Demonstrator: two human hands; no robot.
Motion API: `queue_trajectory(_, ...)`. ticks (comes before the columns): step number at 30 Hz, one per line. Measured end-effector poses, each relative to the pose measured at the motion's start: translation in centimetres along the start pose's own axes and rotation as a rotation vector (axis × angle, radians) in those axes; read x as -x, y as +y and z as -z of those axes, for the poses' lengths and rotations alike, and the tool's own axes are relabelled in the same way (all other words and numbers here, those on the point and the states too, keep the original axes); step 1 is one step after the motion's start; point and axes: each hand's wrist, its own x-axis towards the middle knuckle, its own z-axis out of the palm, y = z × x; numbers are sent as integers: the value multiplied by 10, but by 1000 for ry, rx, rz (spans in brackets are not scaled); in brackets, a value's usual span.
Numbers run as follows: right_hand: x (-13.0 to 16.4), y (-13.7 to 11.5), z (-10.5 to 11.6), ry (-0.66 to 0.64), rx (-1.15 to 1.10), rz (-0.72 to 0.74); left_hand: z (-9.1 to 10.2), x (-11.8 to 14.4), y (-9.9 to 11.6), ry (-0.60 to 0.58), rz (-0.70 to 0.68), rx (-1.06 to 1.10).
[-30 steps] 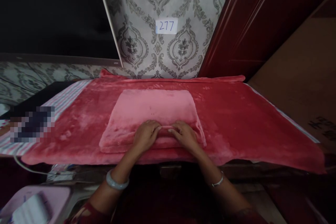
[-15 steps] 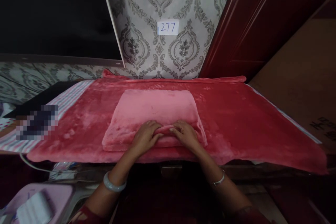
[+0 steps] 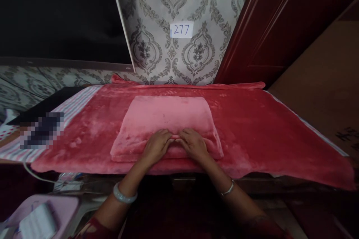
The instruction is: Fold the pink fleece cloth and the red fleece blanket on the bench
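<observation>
While both hands press down side by side, the folded pink blanket [image 3: 168,119] lies flat on the middle of the red plush cover [image 3: 252,127], with its near edge just short of that cover's front hem. The left hand [image 3: 157,145] and the right hand [image 3: 193,145] rest palms down at the middle of the blanket's near edge. Their fingertips almost meet over a small raised ridge of fabric. On each hand the fingers are held loosely together and curled a little; they seem to pinch or bunch that ridge, though I cannot tell whether any cloth is truly clamped between them.

Judging by its look, the blanket is soft, thick fleece: limp, light for its bulk, and not at all fragile. The pile looks smooth, so layers may well slide over one another, and over the red cover, when pushed. A hold at the centre alone would likely let the sides sag. The stacked folds at the near corners, toward the cover's front, seem the firmer places to grip, with all layers taken together.

A pale bangle [image 3: 125,195] sits on the left wrist and a thin bracelet [image 3: 227,189] on the right. Behind the red cover, a label reading 277 [image 3: 181,30] hangs on the patterned wallpaper [image 3: 157,48].
</observation>
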Motion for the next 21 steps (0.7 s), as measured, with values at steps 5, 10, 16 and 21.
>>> queue_trajectory(5,-1,7,-3,14,-112,-30,-1,-6,-13,9,63,160)
queue_trajectory(10,-4,9,-2,-9,-177,-126,9,-8,-13,5,101,317)
queue_trajectory(16,-5,11,0,11,-261,-136,33,22,10,111,-1,-185)
queue_trajectory(21,-6,12,0,8,-267,-144,31,38,-13,33,66,-397)
